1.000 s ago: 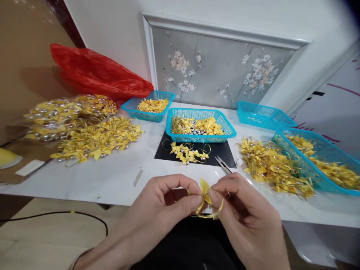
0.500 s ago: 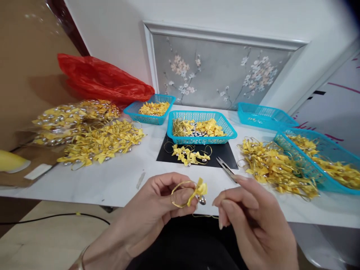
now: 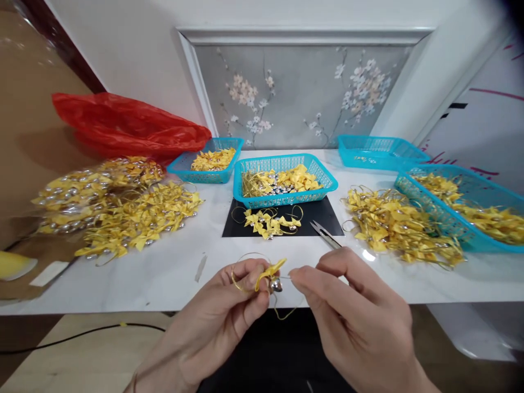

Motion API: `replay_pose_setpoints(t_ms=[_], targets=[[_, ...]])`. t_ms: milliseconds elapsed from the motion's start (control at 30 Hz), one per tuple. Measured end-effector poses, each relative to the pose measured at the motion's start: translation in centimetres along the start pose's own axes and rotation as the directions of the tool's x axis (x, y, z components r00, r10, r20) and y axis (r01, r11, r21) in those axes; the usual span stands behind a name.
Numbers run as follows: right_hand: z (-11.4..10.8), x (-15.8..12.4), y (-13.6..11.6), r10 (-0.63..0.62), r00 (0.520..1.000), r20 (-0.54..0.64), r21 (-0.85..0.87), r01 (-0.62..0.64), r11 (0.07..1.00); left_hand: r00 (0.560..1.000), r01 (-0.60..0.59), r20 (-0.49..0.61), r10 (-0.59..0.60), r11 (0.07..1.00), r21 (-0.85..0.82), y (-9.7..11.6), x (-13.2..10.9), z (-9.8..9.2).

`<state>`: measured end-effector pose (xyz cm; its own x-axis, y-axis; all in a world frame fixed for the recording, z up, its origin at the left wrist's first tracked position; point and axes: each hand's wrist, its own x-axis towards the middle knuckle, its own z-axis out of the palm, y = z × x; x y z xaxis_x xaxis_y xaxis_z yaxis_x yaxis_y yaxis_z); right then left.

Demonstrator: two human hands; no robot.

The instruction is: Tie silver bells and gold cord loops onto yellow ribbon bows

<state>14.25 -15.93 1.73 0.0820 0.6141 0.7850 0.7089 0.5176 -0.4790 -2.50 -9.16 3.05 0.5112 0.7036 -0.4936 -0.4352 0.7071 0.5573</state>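
My left hand [image 3: 231,305] pinches a yellow ribbon bow [image 3: 270,271] between thumb and fingers. A small silver bell [image 3: 276,285] hangs at the bow, and a thin gold cord [image 3: 232,273] loops out on its left. Just to the right, my right hand [image 3: 356,305] is closed, thumb against forefinger, on a fine end of cord that runs to the bow. Beyond the hands, several finished-looking bows with bells [image 3: 270,222] lie on a black mat [image 3: 233,226]. Metal thread snips [image 3: 325,234] rest at the mat's right edge, partly behind my right hand.
A blue basket [image 3: 286,199] of bows, bells and cords stands on the mat's far side. Bow heaps lie left [image 3: 139,218] and right [image 3: 393,224]. More blue baskets [image 3: 204,176], [image 3: 380,153], [image 3: 438,210] and a red plastic bag [image 3: 131,125] stand around the white table [image 3: 172,284].
My right hand has moved left to the bow and now pinches a cord end. The bow in my left hand has tilted. The camera view has shifted slightly.
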Motion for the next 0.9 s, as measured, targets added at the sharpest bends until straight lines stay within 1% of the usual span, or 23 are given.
replay_pose_setpoints(t_ms=[167,400,533,767,833,900], targets=[[-0.12,0.20,-0.02,-0.029,1.000,-0.008,-0.040,0.029,0.999,1.000,0.007,0.019,-0.007,1.000,-0.012,-0.04,0.01,0.26],[-0.15,0.50,-0.14,-0.072,0.997,-0.013,-0.071,0.071,0.995,0.998,-0.019,0.053,0.017,0.999,0.044,0.00,-0.06,0.46],[-0.07,0.55,-0.10,-0.078,0.997,-0.008,-0.090,0.077,0.993,0.999,-0.008,0.052,0.004,0.998,0.066,0.00,0.06,0.43],[0.01,-0.02,0.23,-0.073,0.997,-0.033,-0.093,0.070,0.993,0.998,-0.049,-0.028,0.053,0.990,0.132,0.09,0.01,0.81],[-0.09,-0.06,0.21,-0.047,0.999,-0.010,-0.092,0.045,0.995,0.995,-0.079,-0.050,0.087,0.988,0.135,0.05,-0.04,0.88],[-0.44,0.02,0.00,0.018,0.998,0.054,-0.040,-0.016,0.999,0.987,-0.137,-0.063,0.149,0.977,0.164,-0.01,-0.01,0.89]])
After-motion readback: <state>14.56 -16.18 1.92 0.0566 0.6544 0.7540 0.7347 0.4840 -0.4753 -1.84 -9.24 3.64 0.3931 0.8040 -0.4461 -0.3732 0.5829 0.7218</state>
